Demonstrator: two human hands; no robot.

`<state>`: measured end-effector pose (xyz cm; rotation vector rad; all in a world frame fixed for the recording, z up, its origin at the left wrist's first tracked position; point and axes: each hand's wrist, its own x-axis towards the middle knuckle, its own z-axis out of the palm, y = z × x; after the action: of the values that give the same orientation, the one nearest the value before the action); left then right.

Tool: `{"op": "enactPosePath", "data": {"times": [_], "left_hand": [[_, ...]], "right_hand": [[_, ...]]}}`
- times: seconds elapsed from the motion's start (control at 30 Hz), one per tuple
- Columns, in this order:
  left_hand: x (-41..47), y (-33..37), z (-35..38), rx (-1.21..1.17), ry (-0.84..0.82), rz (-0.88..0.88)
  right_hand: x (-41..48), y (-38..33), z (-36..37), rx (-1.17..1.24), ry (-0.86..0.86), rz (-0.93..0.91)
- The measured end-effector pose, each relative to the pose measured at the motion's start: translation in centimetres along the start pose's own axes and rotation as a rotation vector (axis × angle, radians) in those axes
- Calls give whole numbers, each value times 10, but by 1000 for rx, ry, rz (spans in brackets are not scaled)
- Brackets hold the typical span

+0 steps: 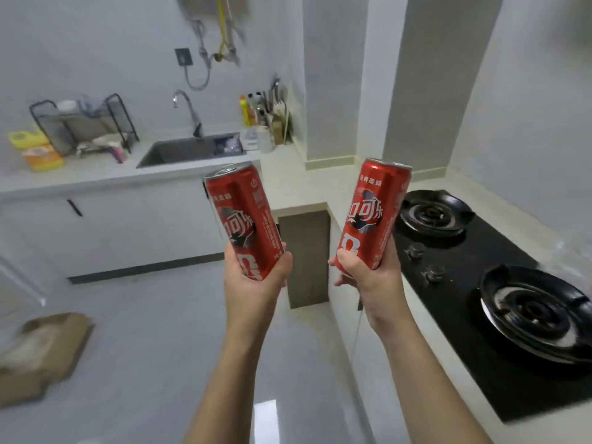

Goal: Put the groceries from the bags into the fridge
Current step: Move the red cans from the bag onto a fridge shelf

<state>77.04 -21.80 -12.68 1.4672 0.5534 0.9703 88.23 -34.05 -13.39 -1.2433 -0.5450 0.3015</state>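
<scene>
Two tall red cola cans are held up in front of me over the kitchen floor. My left hand grips the bottom of the left cola can, which leans slightly left. My right hand grips the bottom of the right cola can, which leans slightly right. Both cans point upward with their silver tops in view. Neither a fridge nor any grocery bag with handles shows in this view.
A black two-burner gas hob lies in the counter on my right. A sink with a tap, a dish rack and bottles line the far counter. A brown paper or cardboard piece lies on the floor at left.
</scene>
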Motion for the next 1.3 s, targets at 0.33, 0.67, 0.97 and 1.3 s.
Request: {"op": "enactPosePath", "data": {"times": [0.33, 0.67, 0.97, 1.3], "left_hand": [[-7, 64, -171, 365, 528, 197], [-88, 136, -218, 499, 1141, 249], [-151, 188, -204, 663, 1458, 320], [-166, 222, -203, 743, 1528, 350]], "right_hand": [[-3, 0, 199, 98, -575, 1], [-54, -34, 329, 367, -1209, 80], [-119, -85, 351, 542, -1503, 51], [-145, -123, 362, 620, -1544, 5]]}}
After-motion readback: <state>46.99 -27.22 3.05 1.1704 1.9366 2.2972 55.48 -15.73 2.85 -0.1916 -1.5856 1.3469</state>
